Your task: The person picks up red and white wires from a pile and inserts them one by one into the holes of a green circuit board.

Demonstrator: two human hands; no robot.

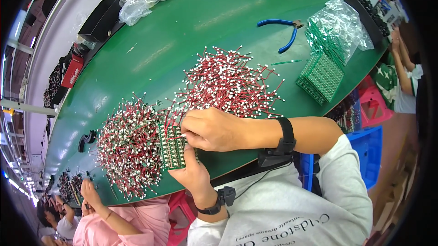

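My left hand (195, 175) grips the lower right edge of a green circuit board panel (172, 150) with rows of small parts, the thumb lying along its side. Over the panel's upper right, my right hand (207, 129) is closed in a pinch; its fingertips are turned away, and what they hold is hidden. Short red wires stick up beside those fingers. Just beyond my right hand lies a loose heap of red wires with white connectors (228, 81). Left of the panel is a dense pile of wired small boards (130, 148).
Blue-handled cutters (289, 34) lie farther back. At the right are stacked green panels (321, 79), thin green strips (324, 40) and a clear plastic bag (349, 27). A black bin (100, 18) stands at the far left edge. A co-worker's hand (90, 193) is at the lower left.
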